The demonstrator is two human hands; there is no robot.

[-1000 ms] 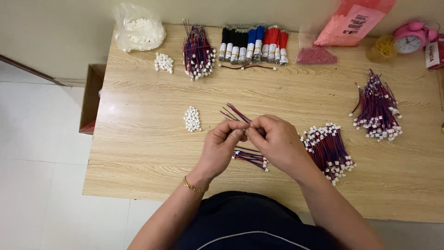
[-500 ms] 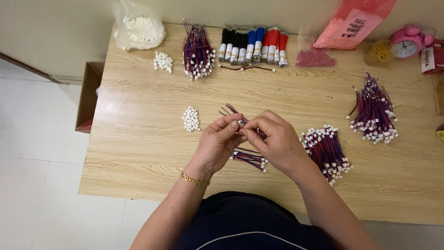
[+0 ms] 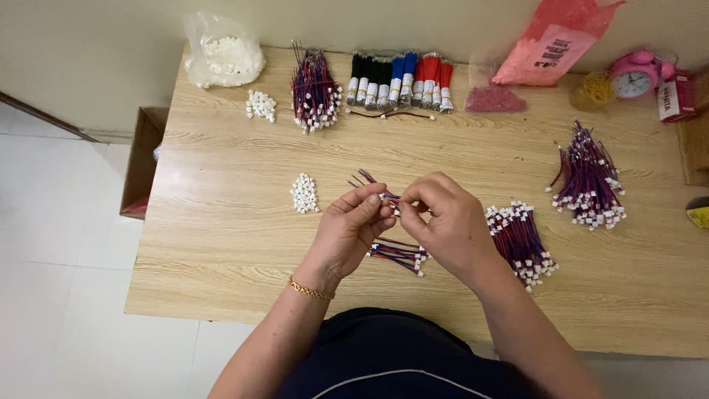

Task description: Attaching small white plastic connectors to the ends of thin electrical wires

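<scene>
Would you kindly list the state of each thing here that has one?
left hand: pinching a wire lead
right hand: pinching a white connector
wire lead: held above the table
clear plastic bag: open, holding white connectors
pink alarm clock: upright
cardboard box: open, on the floor

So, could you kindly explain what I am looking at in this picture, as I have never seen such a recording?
The picture comes from a camera worn on a person's head, looking down at a wooden table. There is no machine, only two bare hands. The left hand and the right hand meet over the table and pinch thin red and blue wires with a small white connector. Below them lies a short wire bundle. A pile of white connectors lies to the left, and larger wire bundles to the right.
</scene>
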